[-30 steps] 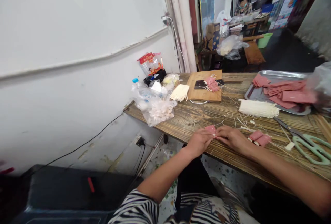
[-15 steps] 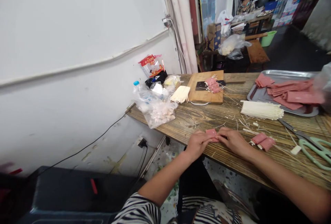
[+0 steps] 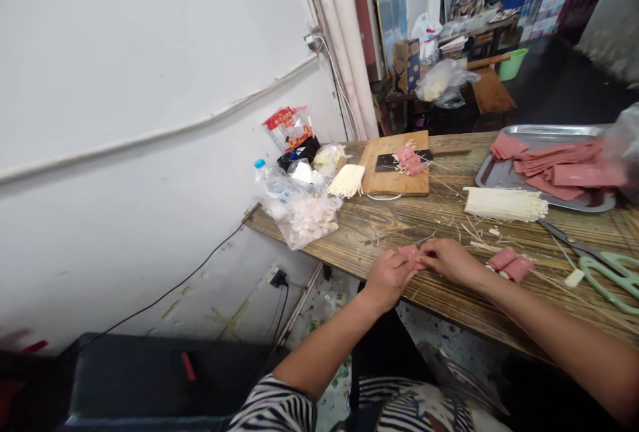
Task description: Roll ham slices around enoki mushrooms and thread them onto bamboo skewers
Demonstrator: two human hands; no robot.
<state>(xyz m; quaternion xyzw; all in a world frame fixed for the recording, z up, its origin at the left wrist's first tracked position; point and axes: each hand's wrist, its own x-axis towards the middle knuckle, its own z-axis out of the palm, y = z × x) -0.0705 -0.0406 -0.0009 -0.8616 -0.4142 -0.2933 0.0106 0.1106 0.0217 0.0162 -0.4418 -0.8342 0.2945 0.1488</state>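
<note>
At the front edge of the wooden table, my left hand (image 3: 390,277) and my right hand (image 3: 448,260) meet over a pink meat slice (image 3: 409,251). Fingers of both hands are closed on it, and they partly cover it. Right of my right hand lie two meat rolls (image 3: 510,264) with white enoki ends showing, on a thin skewer. Beyond them is a bundle of enoki mushrooms (image 3: 504,204). Green-handled scissors (image 3: 594,260) rest open-bladed or nearly so; I cannot tell. More skewered meat rolls (image 3: 410,159) lie on a cutting board (image 3: 374,182).
A metal tray (image 3: 544,131) of meat slices stands at the back right. Enoki scraps litter the table (image 3: 379,222). Plastic bags (image 3: 304,216) and a second enoki bundle (image 3: 347,181) sit at the left end, by the wall. A person (image 3: 466,2) sits in the background.
My hands stay on the meat slice, with the left fingers now reaching further over it. The whole view has shifted slightly.
</note>
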